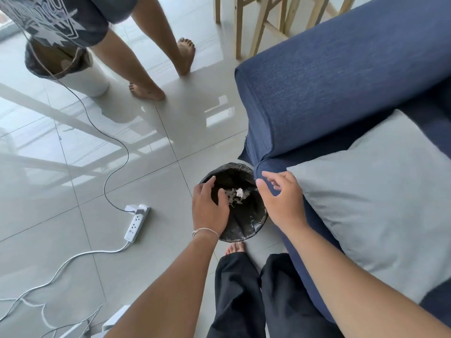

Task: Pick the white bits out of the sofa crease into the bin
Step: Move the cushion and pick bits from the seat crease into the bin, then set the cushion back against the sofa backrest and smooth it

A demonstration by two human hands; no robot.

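Observation:
A small round bin [246, 225] lined with a black bag stands on the floor against the front corner of the blue sofa [329, 76]. White bits [239, 192] lie inside it. My left hand [210, 208] hovers over the bin's left rim, fingers spread, holding nothing. My right hand [283, 198] is open above the bin's right rim, next to the sofa arm's front, also with nothing in it. The sofa crease is hidden from this angle.
A grey cushion [380, 191] lies on the sofa seat. A white power strip [136, 222] and cables lie on the tiled floor to the left. Another person's bare legs [146, 76] stand at the back, by a white cylinder [90, 79]. Wooden stool legs [258, 25] stand behind the sofa.

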